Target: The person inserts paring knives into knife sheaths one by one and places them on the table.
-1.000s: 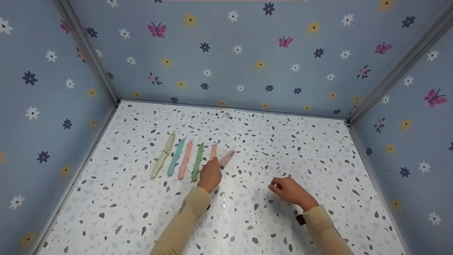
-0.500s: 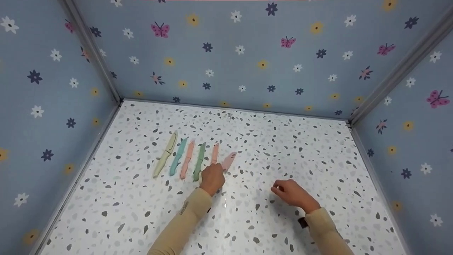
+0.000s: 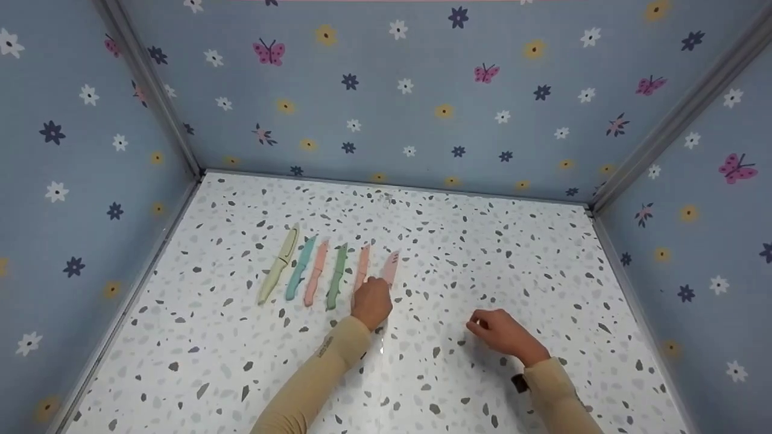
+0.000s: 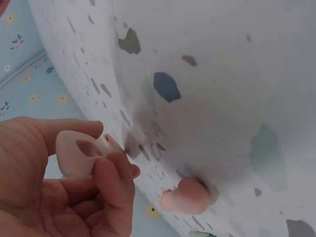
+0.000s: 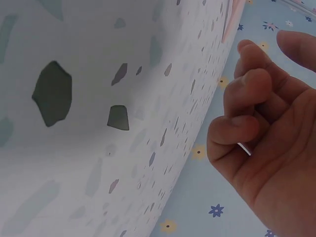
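Note:
My left hand (image 3: 373, 301) grips the handle of a pale pink knife (image 3: 391, 266), whose blade with small slots points away from me. In the left wrist view the thumb and fingers pinch that pale handle (image 4: 71, 153) just above the tabletop. Right beside it lies a coral knife (image 3: 363, 265), its lower end partly covered by the hand in the head view. To the left runs a row: a green knife (image 3: 338, 274), a salmon pink knife (image 3: 316, 274), a teal knife (image 3: 300, 268) and a larger pale yellow-green knife (image 3: 278, 265). My right hand (image 3: 503, 333) hovers loosely curled, holding nothing.
The white speckled table (image 3: 482, 253) meets a blue flowered back panel (image 3: 386, 90). Matching side panels stand left (image 3: 78, 235) and right (image 3: 693, 241), with grey metal posts (image 3: 669, 132) in the corners.
My left hand has shifted slightly right, turning the pale pink knife from a slant to nearly parallel with the row. More of the coral knife shows. My right hand has drifted slightly right.

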Motion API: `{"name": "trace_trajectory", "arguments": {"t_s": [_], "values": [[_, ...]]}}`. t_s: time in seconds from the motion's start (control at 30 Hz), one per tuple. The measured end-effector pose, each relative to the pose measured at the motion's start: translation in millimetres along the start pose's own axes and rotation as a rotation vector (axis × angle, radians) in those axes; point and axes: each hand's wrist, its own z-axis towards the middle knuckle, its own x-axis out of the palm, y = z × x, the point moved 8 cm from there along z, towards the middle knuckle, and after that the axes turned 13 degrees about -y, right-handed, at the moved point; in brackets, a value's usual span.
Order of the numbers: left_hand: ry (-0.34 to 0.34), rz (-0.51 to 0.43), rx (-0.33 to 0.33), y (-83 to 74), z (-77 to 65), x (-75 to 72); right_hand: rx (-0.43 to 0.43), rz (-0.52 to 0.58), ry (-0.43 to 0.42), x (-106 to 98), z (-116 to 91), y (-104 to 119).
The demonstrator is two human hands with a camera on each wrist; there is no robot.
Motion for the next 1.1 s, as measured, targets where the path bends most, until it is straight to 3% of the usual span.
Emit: {"name": "trace_trajectory", "arguments": {"t_s": [0.23, 0.57, 0.8, 1.0, 1.1], "values": [[-0.004, 0.049, -0.021, 3.1, 3.9, 11.5, 0.074, 0.049, 0.028, -1.0, -1.8, -10.2], [-0.013, 0.171, -0.040, 5.2, 9.0, 21.7, 0.061, 0.033, 0.014, -3.5, -3.2, -11.5], [-0.027, 0.188, -0.041, 4.9, 12.6, 21.8, 0.054, 0.046, 0.006, -3.9, -4.6, -10.5], [-0.006, 0.310, -0.021, 2.9, 13.7, 23.8, 0.053, 0.054, 0.007, -2.8, -7.2, -12.9], [-0.011, 0.324, -0.032, 3.4, 14.1, 24.9, 0.040, 0.054, 0.006, -3.2, -7.4, -12.5]]}}
